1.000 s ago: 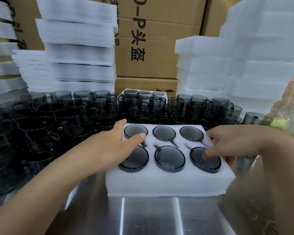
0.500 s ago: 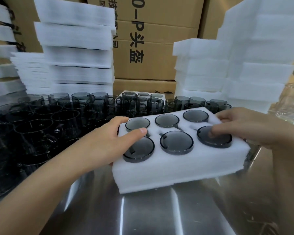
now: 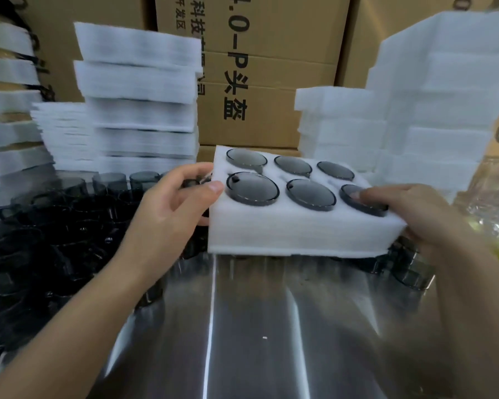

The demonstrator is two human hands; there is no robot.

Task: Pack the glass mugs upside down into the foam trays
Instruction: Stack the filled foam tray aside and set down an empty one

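A white foam tray (image 3: 294, 231) holds several smoky glass mugs (image 3: 252, 188) upside down, their round bases showing in two rows. The tray is lifted off the steel table and tilted. My left hand (image 3: 170, 205) grips its left end, thumb on the top face. My right hand (image 3: 415, 211) grips the right end, thumb pressing on the base of the near right mug (image 3: 363, 200). More loose dark glass mugs (image 3: 69, 226) stand crowded on the table to the left and beneath the tray.
Stacks of white foam trays (image 3: 139, 96) rise at the back left and at the back right (image 3: 432, 110). Cardboard boxes (image 3: 260, 82) stand behind them. The steel table (image 3: 242, 326) reflects light in front. Crinkled clear plastic wrap (image 3: 490, 197) lies at the right edge.
Both hands have lifted the full foam tray off the table and carried it up and away to the right, over the loose mugs. The camera has tilted up.
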